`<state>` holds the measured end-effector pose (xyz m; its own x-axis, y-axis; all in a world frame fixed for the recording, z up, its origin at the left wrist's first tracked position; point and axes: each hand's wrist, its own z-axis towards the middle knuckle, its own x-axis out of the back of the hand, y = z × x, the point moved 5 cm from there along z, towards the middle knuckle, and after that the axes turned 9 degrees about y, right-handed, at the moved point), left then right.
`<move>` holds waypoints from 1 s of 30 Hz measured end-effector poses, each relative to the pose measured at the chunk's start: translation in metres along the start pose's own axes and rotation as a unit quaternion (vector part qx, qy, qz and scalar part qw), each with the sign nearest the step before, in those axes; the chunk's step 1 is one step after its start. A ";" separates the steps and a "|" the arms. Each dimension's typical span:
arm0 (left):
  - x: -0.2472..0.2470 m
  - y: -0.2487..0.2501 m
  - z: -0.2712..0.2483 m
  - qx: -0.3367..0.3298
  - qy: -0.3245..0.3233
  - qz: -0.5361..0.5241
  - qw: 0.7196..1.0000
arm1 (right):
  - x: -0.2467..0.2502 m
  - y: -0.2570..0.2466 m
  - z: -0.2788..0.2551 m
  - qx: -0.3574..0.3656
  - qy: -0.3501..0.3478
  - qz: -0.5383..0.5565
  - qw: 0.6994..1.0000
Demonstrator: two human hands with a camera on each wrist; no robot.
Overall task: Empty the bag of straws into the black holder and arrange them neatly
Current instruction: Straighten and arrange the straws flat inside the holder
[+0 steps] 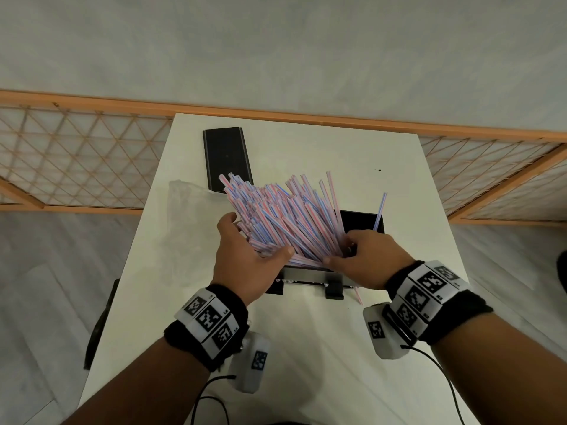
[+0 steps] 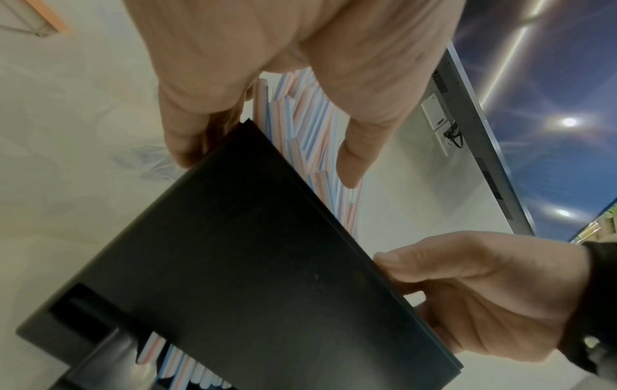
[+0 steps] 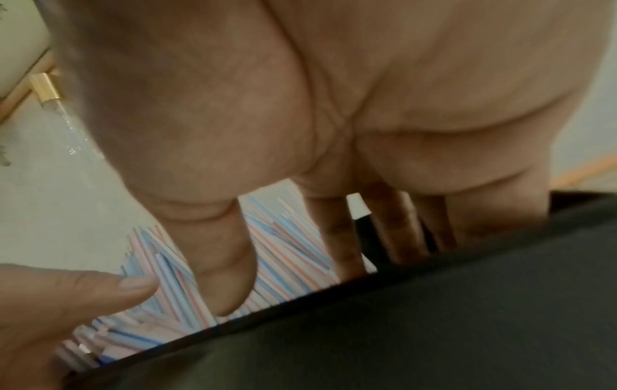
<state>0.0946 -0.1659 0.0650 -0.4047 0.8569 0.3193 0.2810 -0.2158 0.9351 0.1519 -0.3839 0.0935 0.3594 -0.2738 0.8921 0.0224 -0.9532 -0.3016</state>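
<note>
At the centre of the head view a fan of straws (image 1: 285, 216) leans up and to the left out of the black holder (image 1: 365, 222) on the white table (image 1: 306, 348). The left hand (image 1: 245, 259) cups the fan from the left, fingers (image 1: 227, 222) loosely spread against it, thumb across the lower ends. The right hand (image 1: 368, 256) sits at the fan's lower right, fingers curled into the straws at the holder's rim. The empty clear bag (image 1: 190, 204) lies left of the straws, with a black lid (image 1: 227, 157) above it.
</note>
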 end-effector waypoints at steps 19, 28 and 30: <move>0.004 0.019 0.001 -0.029 0.009 -0.057 0.998 | 0.060 0.025 0.016 -0.003 0.097 -0.061 0.993; 0.009 0.027 0.012 -0.008 0.051 -0.063 0.997 | 0.061 0.012 0.022 0.038 0.057 -0.064 0.996; 0.009 0.023 0.010 0.016 0.055 -0.081 0.995 | 0.069 -0.004 0.012 0.103 0.114 -0.018 0.988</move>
<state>0.1064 -0.1584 0.0884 -0.5394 0.8224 0.1808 0.2310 -0.0619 0.9710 0.1875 -0.3975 0.1526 0.1368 -0.2842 0.9490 0.2296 -0.9228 -0.3095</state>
